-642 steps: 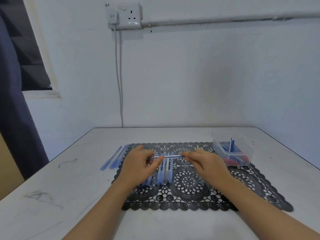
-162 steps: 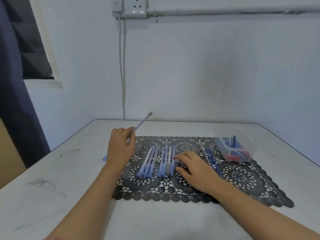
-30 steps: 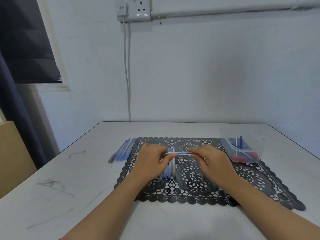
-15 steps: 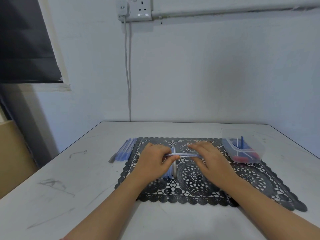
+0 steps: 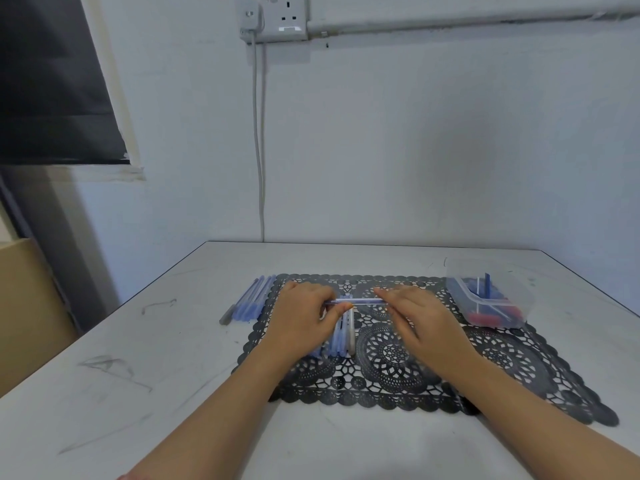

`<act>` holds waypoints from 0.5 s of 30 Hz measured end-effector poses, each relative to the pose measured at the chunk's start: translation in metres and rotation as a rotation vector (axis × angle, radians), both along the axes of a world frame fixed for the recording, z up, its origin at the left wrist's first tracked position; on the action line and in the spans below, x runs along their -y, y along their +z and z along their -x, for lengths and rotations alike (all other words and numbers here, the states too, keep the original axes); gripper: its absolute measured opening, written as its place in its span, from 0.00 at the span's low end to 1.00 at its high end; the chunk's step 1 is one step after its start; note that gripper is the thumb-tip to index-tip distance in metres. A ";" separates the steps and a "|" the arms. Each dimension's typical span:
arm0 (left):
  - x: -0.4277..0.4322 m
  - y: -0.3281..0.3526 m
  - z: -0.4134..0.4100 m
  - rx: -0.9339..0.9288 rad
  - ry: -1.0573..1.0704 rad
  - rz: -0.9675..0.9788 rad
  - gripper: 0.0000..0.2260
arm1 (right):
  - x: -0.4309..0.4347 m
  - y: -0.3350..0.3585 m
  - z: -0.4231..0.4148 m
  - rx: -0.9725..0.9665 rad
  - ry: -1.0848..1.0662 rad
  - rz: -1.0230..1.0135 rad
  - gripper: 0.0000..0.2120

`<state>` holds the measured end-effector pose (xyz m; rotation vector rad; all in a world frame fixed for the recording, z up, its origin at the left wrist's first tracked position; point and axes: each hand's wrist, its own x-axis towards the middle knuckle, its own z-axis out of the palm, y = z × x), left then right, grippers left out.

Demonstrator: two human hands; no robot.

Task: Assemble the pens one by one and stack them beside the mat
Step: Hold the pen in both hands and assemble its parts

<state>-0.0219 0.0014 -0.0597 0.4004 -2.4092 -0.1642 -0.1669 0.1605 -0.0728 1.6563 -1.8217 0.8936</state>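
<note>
A black lace mat (image 5: 502, 368) lies on the white table. Above its left half I hold one clear-blue pen (image 5: 360, 301) level between both hands: my left hand (image 5: 304, 323) grips its left end and my right hand (image 5: 422, 323) pinches its right end. Under my left hand, several loose pen barrels (image 5: 343, 336) lie side by side on the mat, partly hidden. A stack of assembled blue pens (image 5: 251, 303) rests on the table just off the mat's left edge.
A clear plastic box (image 5: 491, 299) with blue and red pen parts stands at the mat's far right corner. The table (image 5: 138, 375) ends at a white wall behind, with a cable hanging from a socket (image 5: 277, 19). A cardboard box (image 5: 27, 306) stands at left.
Both hands stay at the pen held between them over the mat; my right hand has shifted slightly along it. Compared with several seconds ago, the pile beside the mat holds more pens.
</note>
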 end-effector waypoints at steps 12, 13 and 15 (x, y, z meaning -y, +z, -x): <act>0.000 -0.002 0.001 0.005 -0.018 -0.031 0.13 | -0.001 0.002 0.003 -0.019 0.030 0.094 0.21; 0.000 -0.002 0.001 0.005 -0.018 -0.032 0.13 | -0.001 0.002 0.003 -0.017 0.031 0.092 0.21; 0.000 -0.003 0.000 0.009 -0.014 -0.031 0.14 | -0.001 0.002 0.002 -0.010 0.028 0.083 0.20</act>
